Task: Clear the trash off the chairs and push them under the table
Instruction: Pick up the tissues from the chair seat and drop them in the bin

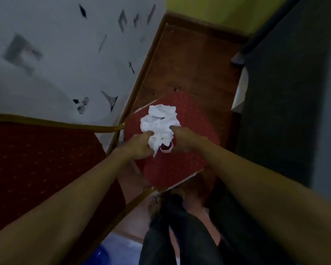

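A crumpled wad of white paper lies on the red dotted seat of a chair in the middle of the view. My left hand grips the wad's left side, and my right hand pinches its right side. A small pink ring-shaped scrap sits on the seat just under the paper, between my hands. At the left is a second red chair with a gold frame, its seat bare where visible.
A table under a white cloth with black prints fills the upper left. Wooden flooring runs behind the chair. A dark curtain or panel stands at the right. My legs in dark trousers are below, something blue by them.
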